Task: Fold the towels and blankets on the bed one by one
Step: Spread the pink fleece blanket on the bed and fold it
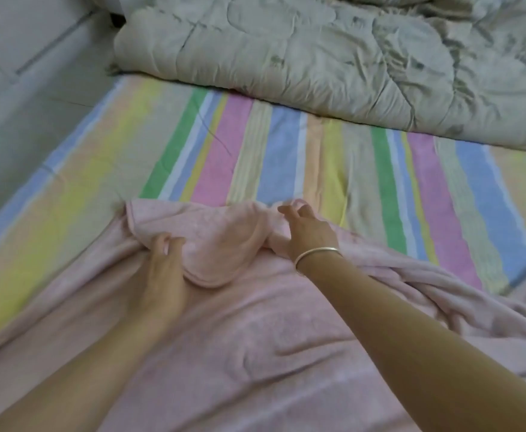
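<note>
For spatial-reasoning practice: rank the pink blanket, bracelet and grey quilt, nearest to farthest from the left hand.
1. pink blanket, gripped by the left hand.
2. bracelet, rightward, on the other wrist.
3. grey quilt, at the far back.

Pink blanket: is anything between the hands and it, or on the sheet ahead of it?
Nothing visible. The left hand grips a bunched fold of the pink blanket; the right hand is on its far edge. The grey quilt lies farther back on the striped sheet, apart from it.
</note>
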`<state>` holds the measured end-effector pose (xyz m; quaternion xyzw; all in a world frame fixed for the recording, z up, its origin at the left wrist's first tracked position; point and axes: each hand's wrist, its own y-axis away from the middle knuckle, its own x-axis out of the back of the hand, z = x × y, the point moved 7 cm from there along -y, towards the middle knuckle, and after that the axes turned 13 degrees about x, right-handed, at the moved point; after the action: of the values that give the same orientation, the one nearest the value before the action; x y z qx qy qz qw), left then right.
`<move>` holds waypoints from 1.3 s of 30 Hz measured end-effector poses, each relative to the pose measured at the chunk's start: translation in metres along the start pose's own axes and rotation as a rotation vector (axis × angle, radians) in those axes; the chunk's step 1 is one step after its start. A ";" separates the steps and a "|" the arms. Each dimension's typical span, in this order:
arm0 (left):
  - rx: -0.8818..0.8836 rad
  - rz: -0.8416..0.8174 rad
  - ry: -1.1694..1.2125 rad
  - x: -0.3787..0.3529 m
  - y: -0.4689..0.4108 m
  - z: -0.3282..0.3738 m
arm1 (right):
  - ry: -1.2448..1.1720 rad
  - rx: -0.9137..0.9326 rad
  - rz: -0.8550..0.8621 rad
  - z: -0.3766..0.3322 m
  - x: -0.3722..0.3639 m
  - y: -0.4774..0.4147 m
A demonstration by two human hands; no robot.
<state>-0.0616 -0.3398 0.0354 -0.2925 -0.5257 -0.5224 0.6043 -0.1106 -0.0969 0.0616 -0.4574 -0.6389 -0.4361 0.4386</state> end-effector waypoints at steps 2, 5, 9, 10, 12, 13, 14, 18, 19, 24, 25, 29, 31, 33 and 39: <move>0.065 0.055 -0.052 0.006 -0.025 -0.023 | 0.123 0.114 -0.072 -0.018 -0.018 -0.025; 0.164 0.132 -0.009 0.021 -0.058 -0.051 | 0.189 0.344 -0.127 -0.055 -0.038 -0.045; 0.296 0.239 -0.009 0.041 -0.096 -0.092 | -0.078 0.372 0.000 -0.083 -0.038 -0.071; 0.297 0.222 -0.021 0.043 -0.105 -0.099 | -0.156 0.308 0.078 -0.084 -0.031 -0.082; 0.287 0.125 0.023 0.040 -0.120 -0.112 | -0.261 0.149 0.199 -0.085 -0.020 -0.109; 0.289 0.062 0.079 0.036 -0.125 -0.116 | -0.295 0.069 0.235 -0.084 -0.014 -0.124; 0.292 0.000 0.110 0.031 -0.127 -0.117 | -0.333 -0.018 0.260 -0.081 -0.010 -0.139; 0.319 0.178 0.090 0.047 -0.134 -0.118 | -0.436 -0.182 0.299 -0.081 0.001 -0.203; 0.357 0.255 0.075 0.056 -0.141 -0.124 | -0.418 -0.191 0.301 -0.086 0.009 -0.222; 0.400 0.411 -0.054 0.074 -0.193 -0.153 | -0.417 -0.205 0.263 -0.122 0.057 -0.317; 0.419 0.406 -0.058 0.069 -0.202 -0.161 | -0.430 -0.189 0.256 -0.136 0.060 -0.339; 0.465 0.459 0.000 0.042 -0.208 -0.176 | -0.551 -0.101 0.252 -0.181 0.041 -0.408; 0.476 0.498 0.012 0.037 -0.209 -0.180 | -0.540 -0.099 0.239 -0.188 0.014 -0.432; 0.467 0.512 0.014 0.037 -0.213 -0.179 | -0.416 -0.094 0.209 -0.184 -0.015 -0.444; 0.447 0.475 -0.010 0.032 -0.222 -0.178 | -0.256 -0.081 0.239 -0.173 -0.049 -0.455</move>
<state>-0.2146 -0.5734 -0.0267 -0.2697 -0.5475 -0.2369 0.7559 -0.5131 -0.3641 -0.0159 -0.5992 -0.6126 -0.3444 0.3834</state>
